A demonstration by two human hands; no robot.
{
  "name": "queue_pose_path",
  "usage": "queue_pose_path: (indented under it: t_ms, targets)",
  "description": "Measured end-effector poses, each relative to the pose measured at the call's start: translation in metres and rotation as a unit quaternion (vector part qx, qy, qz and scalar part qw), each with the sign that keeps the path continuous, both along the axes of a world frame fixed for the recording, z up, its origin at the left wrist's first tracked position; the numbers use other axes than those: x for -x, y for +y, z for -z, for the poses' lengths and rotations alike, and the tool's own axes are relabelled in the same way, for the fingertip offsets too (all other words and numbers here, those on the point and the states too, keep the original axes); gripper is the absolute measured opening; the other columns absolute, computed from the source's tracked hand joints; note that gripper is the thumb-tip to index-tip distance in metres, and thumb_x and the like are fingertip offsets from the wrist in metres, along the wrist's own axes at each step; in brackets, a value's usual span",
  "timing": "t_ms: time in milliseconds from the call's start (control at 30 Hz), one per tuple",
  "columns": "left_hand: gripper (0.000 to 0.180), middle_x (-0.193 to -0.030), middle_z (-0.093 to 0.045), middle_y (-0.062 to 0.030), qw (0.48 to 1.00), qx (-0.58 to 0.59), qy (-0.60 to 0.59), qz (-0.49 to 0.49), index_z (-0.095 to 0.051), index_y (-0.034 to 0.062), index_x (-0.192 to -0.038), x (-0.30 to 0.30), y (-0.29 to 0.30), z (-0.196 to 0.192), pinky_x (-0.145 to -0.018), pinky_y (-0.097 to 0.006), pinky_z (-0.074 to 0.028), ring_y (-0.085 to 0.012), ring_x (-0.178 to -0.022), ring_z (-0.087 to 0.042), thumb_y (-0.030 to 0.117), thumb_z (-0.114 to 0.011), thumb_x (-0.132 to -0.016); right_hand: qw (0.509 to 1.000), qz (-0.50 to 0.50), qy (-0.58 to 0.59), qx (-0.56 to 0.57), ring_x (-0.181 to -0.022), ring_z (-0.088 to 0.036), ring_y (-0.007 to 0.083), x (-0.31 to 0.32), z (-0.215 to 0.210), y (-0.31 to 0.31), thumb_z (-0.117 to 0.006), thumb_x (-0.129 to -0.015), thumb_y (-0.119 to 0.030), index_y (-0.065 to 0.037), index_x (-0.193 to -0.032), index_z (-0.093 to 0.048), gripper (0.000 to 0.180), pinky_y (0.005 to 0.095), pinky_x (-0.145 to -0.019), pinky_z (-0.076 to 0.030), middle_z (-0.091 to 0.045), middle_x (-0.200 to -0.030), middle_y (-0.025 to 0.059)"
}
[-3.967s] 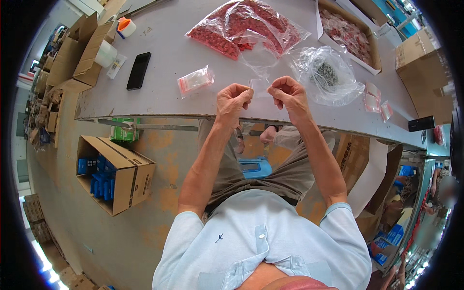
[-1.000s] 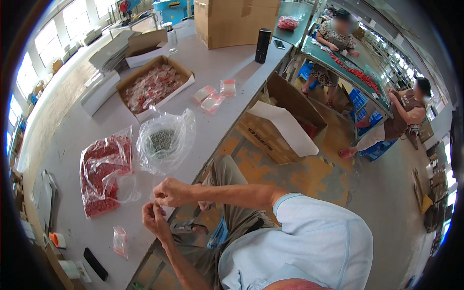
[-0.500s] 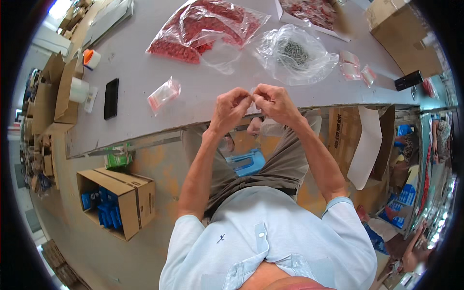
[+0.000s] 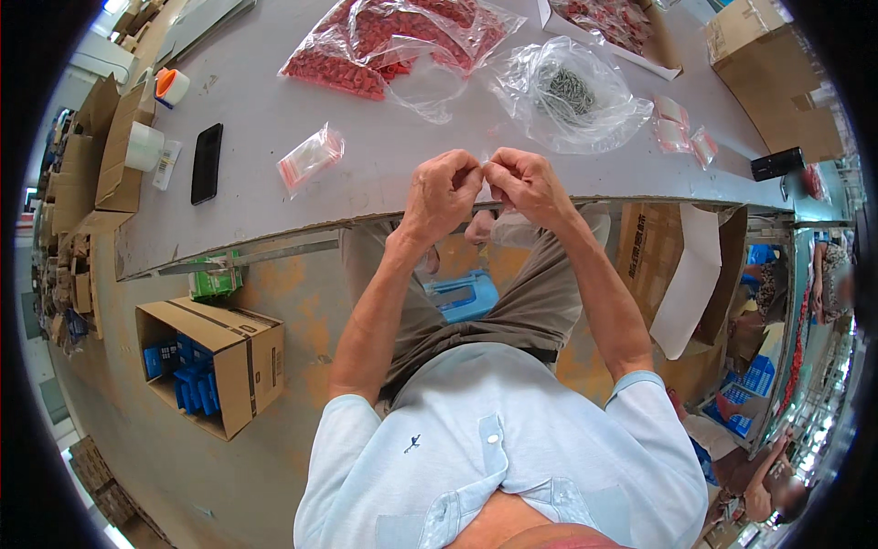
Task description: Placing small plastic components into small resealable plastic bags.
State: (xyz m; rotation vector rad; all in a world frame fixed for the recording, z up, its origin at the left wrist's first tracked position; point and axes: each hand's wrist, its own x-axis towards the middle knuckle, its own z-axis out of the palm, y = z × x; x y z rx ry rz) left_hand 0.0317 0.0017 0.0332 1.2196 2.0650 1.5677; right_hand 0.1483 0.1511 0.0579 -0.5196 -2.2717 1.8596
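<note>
My left hand (image 4: 443, 192) and my right hand (image 4: 526, 185) meet at the near edge of the grey table (image 4: 274, 119), fingers pinched together on a small clear bag (image 4: 484, 160) that is mostly hidden between them. Just beyond my hands lies a clear bag of dark metal parts (image 4: 569, 91). A large clear bag of red parts (image 4: 384, 41) lies further back. A small filled bag with red contents (image 4: 311, 156) rests to the left of my left hand.
A black phone (image 4: 206, 163), white tape roll (image 4: 144, 146) and orange-lidded cup (image 4: 170, 85) sit at left. Small bags (image 4: 681, 135) and cardboard boxes (image 4: 768, 64) at right. On the floor, an open box of blue items (image 4: 206, 366). Another person (image 4: 764, 494) at lower right.
The view swung back over the table edge. My hands stay pinched together on the small bag, now slightly closer to each other.
</note>
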Motion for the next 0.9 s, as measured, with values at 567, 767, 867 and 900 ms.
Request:
queue_pose_path:
  t_ms: [567, 767, 867, 900]
  targets:
    - [0.008, -0.085, -0.069, -0.0164, 0.984, 0.004, 0.134, -0.122, -0.064, -0.0001, -0.087, -0.019, 0.017, -0.003, -0.067, -0.046, -0.054, -0.0373, -0.075, -0.068, 0.006, -0.069, -0.089, 0.976, 0.066, 0.080, -0.192, -0.057, -0.050, 0.0084, -0.002, 0.012, -0.003, -0.068, -0.093, -0.014, 0.002, -0.086, -0.068, 0.018, 0.0294, -0.052, -0.046, -0.060, -0.062, 0.0092]
    - [0.013, -0.075, -0.069, -0.0167, 0.992, 0.000, -0.019, -0.122, -0.068, -0.0027, -0.088, -0.019, 0.017, 0.003, -0.064, -0.040, -0.053, -0.0289, -0.067, -0.068, 0.009, -0.071, -0.091, 0.996, 0.065, 0.035, -0.056, -0.059, -0.060, 0.0074, 0.001, 0.009, -0.002, -0.068, -0.101, -0.025, 0.000, -0.089, -0.070, 0.028, 0.0253, -0.051, -0.049, -0.067, -0.067, 0.0037]
    - [0.014, -0.074, -0.069, -0.0164, 0.992, -0.003, -0.061, -0.112, -0.069, -0.0035, -0.089, -0.024, 0.015, 0.001, -0.063, -0.038, -0.053, -0.0266, -0.066, -0.068, 0.010, -0.070, -0.093, 0.999, 0.042, 0.013, 0.008, -0.060, -0.064, 0.0091, 0.000, 0.014, 0.004, -0.066, -0.103, -0.025, 0.000, -0.088, -0.069, 0.030, 0.0242, -0.052, -0.052, -0.067, -0.068, 0.0034]
    - [0.014, -0.075, -0.070, -0.0161, 0.991, 0.000, -0.092, -0.101, -0.069, -0.0037, -0.089, -0.024, 0.013, 0.000, -0.063, -0.037, -0.053, -0.0263, -0.066, -0.068, 0.010, -0.070, -0.093, 0.997, 0.035, 0.010, 0.066, -0.060, -0.065, 0.0101, 0.000, 0.015, 0.004, -0.064, -0.104, -0.024, 0.001, -0.087, -0.068, 0.030, 0.0239, -0.052, -0.053, -0.066, -0.068, 0.0037]
